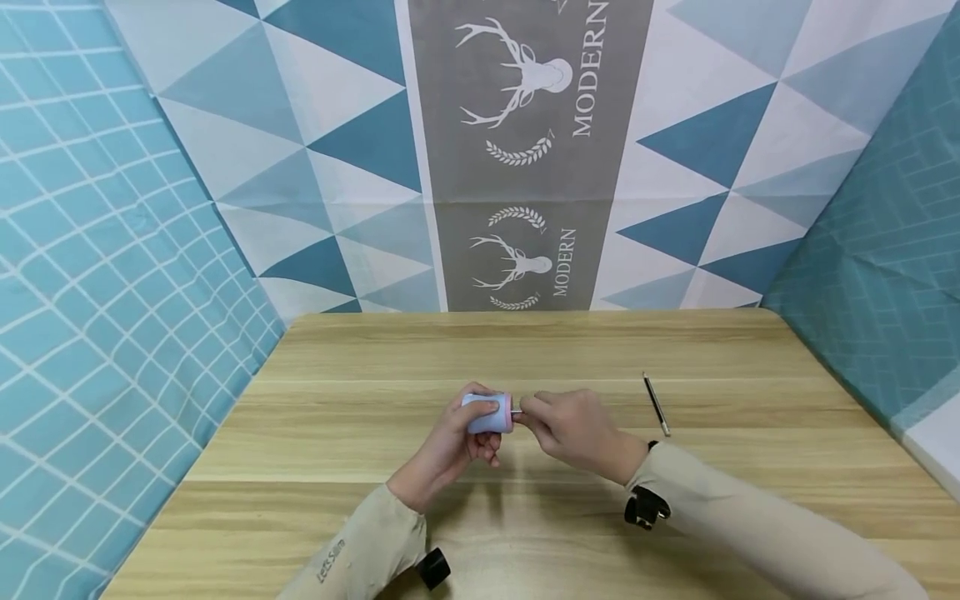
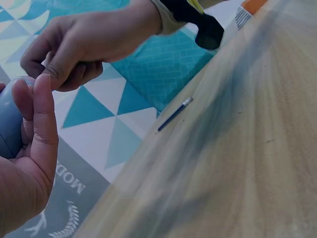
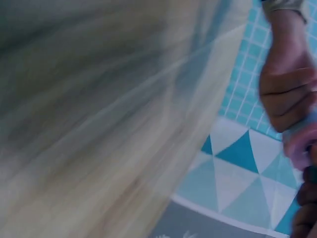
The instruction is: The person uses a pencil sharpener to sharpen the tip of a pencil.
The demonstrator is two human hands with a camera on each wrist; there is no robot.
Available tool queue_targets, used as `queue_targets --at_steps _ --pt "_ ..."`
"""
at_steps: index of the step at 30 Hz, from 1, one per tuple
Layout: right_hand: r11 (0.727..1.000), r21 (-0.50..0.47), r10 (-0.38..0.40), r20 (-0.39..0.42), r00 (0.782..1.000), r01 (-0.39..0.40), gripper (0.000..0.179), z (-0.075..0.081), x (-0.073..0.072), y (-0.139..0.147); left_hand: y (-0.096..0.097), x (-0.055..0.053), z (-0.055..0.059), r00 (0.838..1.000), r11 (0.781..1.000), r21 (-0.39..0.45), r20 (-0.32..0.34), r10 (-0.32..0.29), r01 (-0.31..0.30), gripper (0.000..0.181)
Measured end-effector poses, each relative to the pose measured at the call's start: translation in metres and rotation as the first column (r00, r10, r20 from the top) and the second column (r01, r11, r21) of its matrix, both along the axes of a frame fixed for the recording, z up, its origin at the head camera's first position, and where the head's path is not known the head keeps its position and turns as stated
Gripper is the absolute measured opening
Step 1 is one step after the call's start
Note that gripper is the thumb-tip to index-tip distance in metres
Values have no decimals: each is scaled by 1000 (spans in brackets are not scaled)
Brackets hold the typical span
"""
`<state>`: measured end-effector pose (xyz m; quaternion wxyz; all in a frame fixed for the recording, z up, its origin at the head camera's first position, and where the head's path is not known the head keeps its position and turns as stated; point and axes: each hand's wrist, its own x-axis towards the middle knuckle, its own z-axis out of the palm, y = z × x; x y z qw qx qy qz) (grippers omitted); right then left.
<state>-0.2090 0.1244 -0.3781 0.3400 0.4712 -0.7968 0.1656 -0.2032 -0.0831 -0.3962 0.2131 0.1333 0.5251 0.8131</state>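
Note:
My left hand (image 1: 457,429) holds a light-blue barrel-shaped pencil sharpener (image 1: 483,415) with a pink end, thumb lying along its side. It is tipped sideways above the wooden table, pink end facing right. In the right wrist view that pink end (image 3: 297,148) shows a dark round opening. My right hand (image 1: 573,427) pinches a thin rod (image 1: 517,412), which looks like a pencil, right at the opening. Fingers hide most of the rod. The left wrist view shows the sharpener's blue body (image 2: 9,124) partly behind the left fingers (image 2: 44,114).
A dark pencil (image 1: 656,404) with a pale end lies on the table (image 1: 360,350), to the right beyond my right hand. Patterned cloth (image 1: 352,125) hangs behind the table and along both sides. At the left wrist view's top edge is an orange thing (image 2: 254,6).

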Motion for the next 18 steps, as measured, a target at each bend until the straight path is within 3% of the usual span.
queue_targets --at_steps 1,2,3,4,5,7,8,9,10,11,12,13,14,15,16,17,18 --pt "1000 -25 7 147 989 -4 30 1 1 -1 0 -1 -1 1000 1000 -12 3 0 0 9" --pt "999 -49 23 311 950 -9 31 4 2 -1 0 -2 -3 1000 1000 -23 6 0 0 9" --pt "997 -76 42 480 876 -7 31 6 3 -1 0 -2 -4 1000 999 -37 9 1 -1 9" --pt "994 -111 73 636 768 -2 32 9 3 -1 0 -2 -5 1000 999 -49 12 2 -2 10" --pt "988 -153 110 778 619 16 33 12 3 -1 0 -2 -5 1000 998 -61 11 1 -1 11" --pt "976 -205 177 942 287 71 31 16 1 2 -2 -1 -6 1000 997 -82 -4 -10 9 13" --pt "970 -220 208 971 120 101 30 18 -1 3 -2 -1 -5 1000 996 -90 -14 -15 13 14" --pt "966 -229 234 972 -25 124 28 20 -3 5 -2 0 -5 999 995 -98 -26 -23 20 16" --pt "964 -227 247 958 -147 136 26 21 -5 7 -2 0 -5 999 994 -105 -39 -32 28 17" --pt "966 -217 247 939 -239 143 25 22 -6 9 -3 0 -5 998 993 -108 -52 -42 36 18" --pt "968 -210 242 924 -297 136 24 24 -7 11 -3 0 -5 997 993 -110 -60 -49 42 18" --pt "971 -206 236 916 -326 126 23 24 -8 12 -3 0 -4 997 993 -110 -66 -49 42 19" --pt "973 -203 228 918 -325 107 23 26 -9 13 -3 0 -5 996 993 -108 -71 -52 44 19" --pt "974 -206 225 929 -294 93 23 27 -9 14 -3 -1 -4 996 993 -107 -75 -49 41 19" --pt "977 -201 214 948 -236 77 23 29 -9 14 -3 -1 -4 996 994 -102 -76 -43 36 19" --pt "980 -188 196 970 -143 62 23 29 -8 14 -3 -2 -4 997 995 -95 -74 -37 30 19" --pt "984 -174 175 984 -24 41 22 30 -7 14 -3 -3 -5 997 996 -88 -71 -29 23 18"
